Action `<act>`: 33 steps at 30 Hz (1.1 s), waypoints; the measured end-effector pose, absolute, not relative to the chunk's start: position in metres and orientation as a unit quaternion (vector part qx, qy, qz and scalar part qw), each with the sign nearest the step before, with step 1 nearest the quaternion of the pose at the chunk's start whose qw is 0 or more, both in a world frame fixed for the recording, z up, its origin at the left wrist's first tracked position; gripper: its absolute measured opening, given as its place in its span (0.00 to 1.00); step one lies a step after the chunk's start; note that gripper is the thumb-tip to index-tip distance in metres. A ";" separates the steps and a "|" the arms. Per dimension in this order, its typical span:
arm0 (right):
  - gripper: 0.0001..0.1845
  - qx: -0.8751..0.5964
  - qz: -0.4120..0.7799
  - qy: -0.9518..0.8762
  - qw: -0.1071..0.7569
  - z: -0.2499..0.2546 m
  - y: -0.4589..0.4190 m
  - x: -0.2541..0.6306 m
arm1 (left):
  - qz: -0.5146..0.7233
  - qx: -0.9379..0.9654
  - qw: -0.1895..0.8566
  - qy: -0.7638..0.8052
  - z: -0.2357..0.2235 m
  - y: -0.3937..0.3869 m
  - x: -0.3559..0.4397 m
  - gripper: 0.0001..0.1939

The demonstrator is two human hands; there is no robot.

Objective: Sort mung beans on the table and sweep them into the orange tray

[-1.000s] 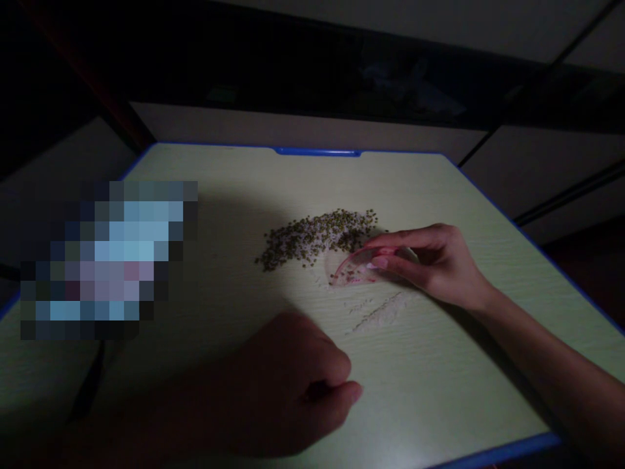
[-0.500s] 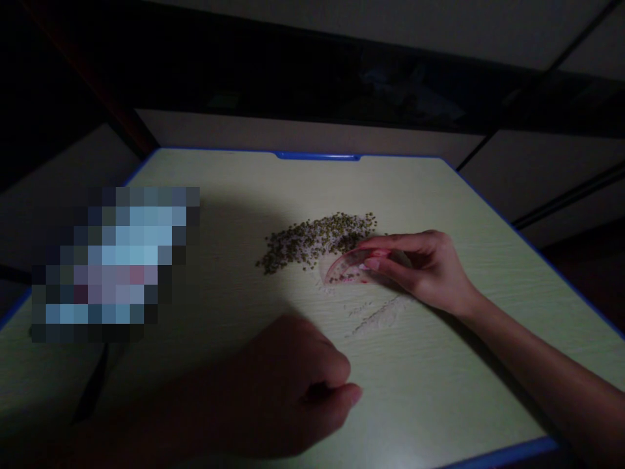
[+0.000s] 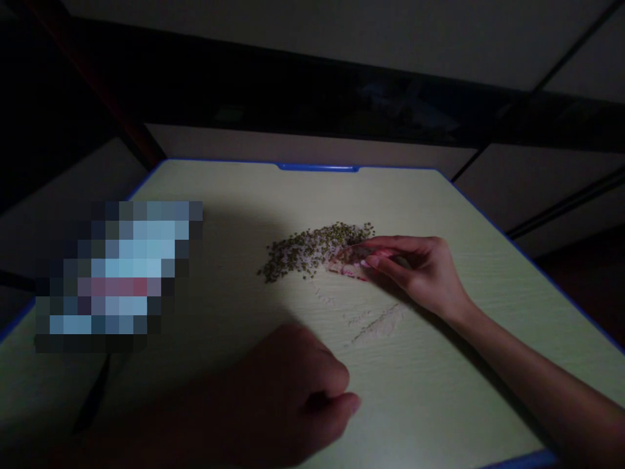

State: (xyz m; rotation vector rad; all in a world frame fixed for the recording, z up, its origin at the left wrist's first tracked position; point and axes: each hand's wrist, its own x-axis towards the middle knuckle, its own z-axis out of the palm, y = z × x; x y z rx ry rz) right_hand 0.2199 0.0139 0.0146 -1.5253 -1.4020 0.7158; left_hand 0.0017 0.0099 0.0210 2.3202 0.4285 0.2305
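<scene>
Now that the pinkish translucent piece point(image 3: 347, 268), clamped in the right hand point(image 3: 426, 270), has shifted toward the grainy heap point(image 3: 303, 251), it seems to meet its near edge, while the left hand point(image 3: 300, 391) curls together.

Grain pile point(image 3: 312, 251) and red-edged pouch point(image 3: 348, 269): condition

I record the grain pile as loose, mixed green and whitish, stretched obliquely. The red-edged pouch, see-through, overlaps the pile's near right side in my view; its right part is hidden, and contact I cannot confirm.
</scene>
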 end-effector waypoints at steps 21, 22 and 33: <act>0.10 -0.622 0.227 -0.589 0.462 0.017 0.010 0.216 | 0.128 0.900 0.395 0.133 0.012 0.010 0.002 0.19; 0.10 -0.624 0.225 -0.587 0.464 0.017 0.010 0.216 | 0.127 0.902 0.390 0.135 0.012 0.010 0.002 0.19; 0.11 -0.654 0.194 -0.561 0.470 0.019 0.008 0.215 | 0.122 0.895 0.402 0.146 0.012 0.009 0.003 0.19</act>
